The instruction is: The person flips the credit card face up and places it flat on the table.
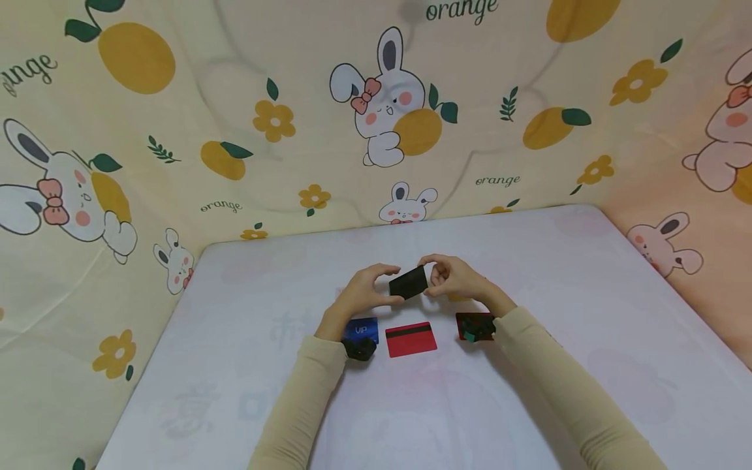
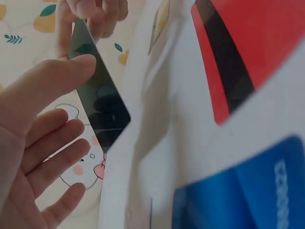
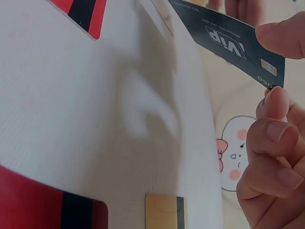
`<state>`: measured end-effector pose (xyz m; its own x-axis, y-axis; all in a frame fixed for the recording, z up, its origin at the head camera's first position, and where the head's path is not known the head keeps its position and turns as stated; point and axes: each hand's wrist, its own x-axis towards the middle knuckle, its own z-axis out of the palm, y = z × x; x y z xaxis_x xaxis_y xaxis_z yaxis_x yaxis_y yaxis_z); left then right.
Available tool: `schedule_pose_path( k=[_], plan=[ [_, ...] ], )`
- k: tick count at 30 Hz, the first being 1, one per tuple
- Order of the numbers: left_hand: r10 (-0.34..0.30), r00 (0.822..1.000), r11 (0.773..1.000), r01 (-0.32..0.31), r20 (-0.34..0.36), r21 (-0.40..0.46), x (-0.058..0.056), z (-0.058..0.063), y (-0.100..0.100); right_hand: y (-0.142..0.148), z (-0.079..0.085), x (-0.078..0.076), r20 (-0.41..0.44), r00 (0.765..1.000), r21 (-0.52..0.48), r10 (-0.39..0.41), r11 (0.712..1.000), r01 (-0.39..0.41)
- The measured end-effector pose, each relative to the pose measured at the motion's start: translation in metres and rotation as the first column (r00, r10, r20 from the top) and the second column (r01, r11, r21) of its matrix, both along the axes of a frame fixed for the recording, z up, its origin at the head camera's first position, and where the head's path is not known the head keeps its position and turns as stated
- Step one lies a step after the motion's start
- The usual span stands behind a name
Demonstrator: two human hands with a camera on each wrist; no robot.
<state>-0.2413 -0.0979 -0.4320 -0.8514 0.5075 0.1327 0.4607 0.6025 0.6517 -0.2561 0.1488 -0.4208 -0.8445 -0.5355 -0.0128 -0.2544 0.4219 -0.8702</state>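
Note:
A black VIP membership card point(image 1: 408, 282) is held up above the table, tilted. My right hand point(image 1: 459, 279) pinches its right edge between thumb and index finger, the other fingers curled. In the right wrist view, white "Vip" lettering and a small chip show on the card point(image 3: 224, 40). At the card's left side is my left hand point(image 1: 363, 291), fingers spread and fairly straight. Its thumb point(image 2: 76, 69) overlaps the card in the left wrist view; whether it touches cannot be told. Nearer to me lie a red card point(image 1: 411, 349) with a black stripe and a blue VIP card point(image 1: 367, 324).
On the white table point(image 1: 411, 418), another red card with a dark stripe point(image 3: 38, 205) lies under my right wrist, partly hidden. A gold card point(image 3: 162, 212) lies beyond it. A pale card edge point(image 2: 140, 212) shows near the left. A patterned cloth point(image 1: 329, 189) rises behind the table.

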Motion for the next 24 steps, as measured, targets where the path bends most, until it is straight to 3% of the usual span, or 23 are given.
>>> schedule_pose_path(
  k=[6,13,24],
  plan=[
    [0.002,1.0,0.999,-0.001,-0.017,0.035,0.002,0.004,0.009,-0.002,-0.002,-0.001,-0.014,1.0,-0.008,0.004,1.0,-0.004],
    [-0.009,0.995,0.999,0.013,-0.095,0.034,0.004,0.006,0.018,-0.005,0.001,0.001,-0.005,1.0,-0.022,0.012,1.0,-0.012],
    [0.004,0.997,0.998,0.001,-0.083,0.065,0.006,0.002,0.022,-0.007,0.0,0.002,0.003,1.0,-0.013,0.016,1.0,-0.016]
  ],
)
